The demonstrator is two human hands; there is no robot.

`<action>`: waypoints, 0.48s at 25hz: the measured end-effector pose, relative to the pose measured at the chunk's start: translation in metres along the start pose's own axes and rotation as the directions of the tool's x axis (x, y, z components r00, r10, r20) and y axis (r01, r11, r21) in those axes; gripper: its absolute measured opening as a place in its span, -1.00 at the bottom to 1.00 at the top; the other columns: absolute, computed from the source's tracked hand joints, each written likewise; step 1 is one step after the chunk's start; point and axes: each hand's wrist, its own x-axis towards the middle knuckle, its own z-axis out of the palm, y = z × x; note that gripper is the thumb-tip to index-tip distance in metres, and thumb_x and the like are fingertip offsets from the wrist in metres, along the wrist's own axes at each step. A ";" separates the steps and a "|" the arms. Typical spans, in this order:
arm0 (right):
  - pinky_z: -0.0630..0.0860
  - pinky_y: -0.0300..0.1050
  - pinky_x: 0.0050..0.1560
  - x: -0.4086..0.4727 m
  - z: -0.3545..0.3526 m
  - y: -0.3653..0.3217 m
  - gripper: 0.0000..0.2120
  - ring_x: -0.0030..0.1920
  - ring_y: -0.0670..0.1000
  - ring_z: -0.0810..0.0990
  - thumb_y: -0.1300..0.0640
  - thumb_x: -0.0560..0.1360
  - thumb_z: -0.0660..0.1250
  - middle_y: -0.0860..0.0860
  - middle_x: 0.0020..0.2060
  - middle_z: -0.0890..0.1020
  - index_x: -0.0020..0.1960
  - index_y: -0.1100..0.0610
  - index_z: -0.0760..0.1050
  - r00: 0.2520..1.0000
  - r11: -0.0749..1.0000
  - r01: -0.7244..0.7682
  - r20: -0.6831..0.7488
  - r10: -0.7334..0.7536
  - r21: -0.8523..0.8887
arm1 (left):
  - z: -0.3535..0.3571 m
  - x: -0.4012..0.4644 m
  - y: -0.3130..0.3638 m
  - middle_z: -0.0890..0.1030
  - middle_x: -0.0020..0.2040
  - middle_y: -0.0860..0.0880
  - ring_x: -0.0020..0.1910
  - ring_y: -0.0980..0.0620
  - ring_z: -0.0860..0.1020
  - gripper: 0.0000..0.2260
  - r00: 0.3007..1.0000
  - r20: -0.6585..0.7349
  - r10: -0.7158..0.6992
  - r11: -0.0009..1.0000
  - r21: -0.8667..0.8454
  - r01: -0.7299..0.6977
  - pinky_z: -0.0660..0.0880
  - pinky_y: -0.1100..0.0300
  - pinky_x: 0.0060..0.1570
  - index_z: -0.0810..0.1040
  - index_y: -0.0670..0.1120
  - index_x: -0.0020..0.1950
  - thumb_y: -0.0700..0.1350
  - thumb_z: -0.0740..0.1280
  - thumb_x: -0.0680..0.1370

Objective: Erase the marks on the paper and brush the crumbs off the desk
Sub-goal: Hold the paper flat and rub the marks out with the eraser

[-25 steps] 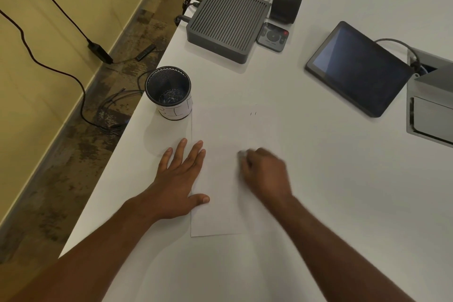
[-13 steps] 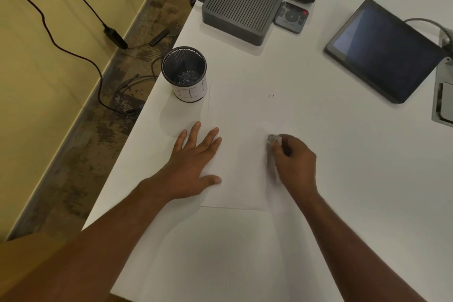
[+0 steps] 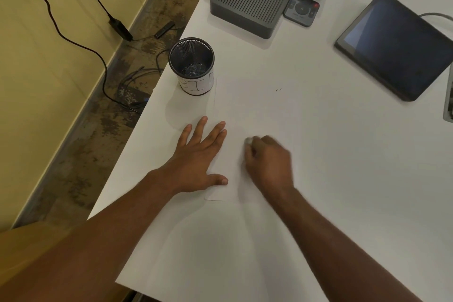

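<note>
Since half a second ago the right hand (image 3: 268, 162) has been carried leftward across the thin white sheet of paper (image 3: 247, 115), closer to the left hand (image 3: 196, 157); it is smeared with motion blur. The left hand has stayed flat in the same place on the sheet's edge.

Hands. The left hand is spread wide, fingers extended, palm down, pressing the left margin of the paper onto the white tabletop (image 3: 343, 154); nothing is held. The right hand is closed narrowly round a small pale eraser (image 3: 249, 140), of which only a blurred tip shows beyond the fingertips.

Position. The eraser sits at the far-left tip of the right hand, touching or just above the paper; which cannot be told through the blur. It lies just to the right of the left hand's fingertips. The paper extends forward from both hands, its near edge just behind the left thumb.

Progress. Rubbing is judged to be under way in the middle of the sheet. Two short dark pencil marks (image 3: 278, 90) are seen forward of the right hand, well apart from the eraser, not yet erased. Whether marks are left under the right hand cannot be told. Crumbs are too small to be made out; brushing is judged not yet begun.

A black mesh cup with a white paper band (image 3: 192, 66) stands forward of the left hand, beside the sheet's far-left corner.
</note>
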 end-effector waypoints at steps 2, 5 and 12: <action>0.34 -0.12 -0.44 -0.028 0.013 -0.023 -0.80 -0.42 0.14 0.47 0.19 0.52 0.32 0.07 -0.41 0.49 -0.28 0.17 0.49 0.965 0.970 0.239 0.100 -0.243 0.044 | 0.000 0.000 -0.001 -0.46 0.57 0.10 0.49 -0.05 -0.54 -0.03 1.000 0.000 0.008 1.000 -0.004 -0.008 -0.35 -0.18 0.51 -0.37 0.02 0.59 0.50 0.09 0.47; 0.33 -0.15 -0.42 -0.003 0.005 0.001 -0.76 -0.42 0.14 0.50 0.14 0.54 0.31 0.06 -0.42 0.50 -0.30 0.14 0.51 0.991 0.993 0.115 0.064 -0.116 0.011 | 0.000 -0.001 -0.001 -0.46 0.56 0.10 0.49 -0.05 -0.55 -0.01 1.000 0.016 -0.011 1.000 0.014 0.010 -0.36 -0.17 0.51 -0.37 0.02 0.59 0.50 0.12 0.47; 0.33 -0.15 -0.45 -0.033 0.011 -0.023 -0.80 -0.43 0.12 0.46 0.16 0.51 0.33 0.05 -0.41 0.48 -0.29 0.15 0.49 0.936 0.945 0.323 0.132 -0.327 0.051 | 0.001 0.000 -0.001 -0.45 0.57 0.10 0.49 -0.05 -0.54 -0.04 1.000 -0.002 0.007 1.000 -0.005 -0.007 -0.33 -0.19 0.51 -0.35 0.01 0.60 0.49 0.09 0.48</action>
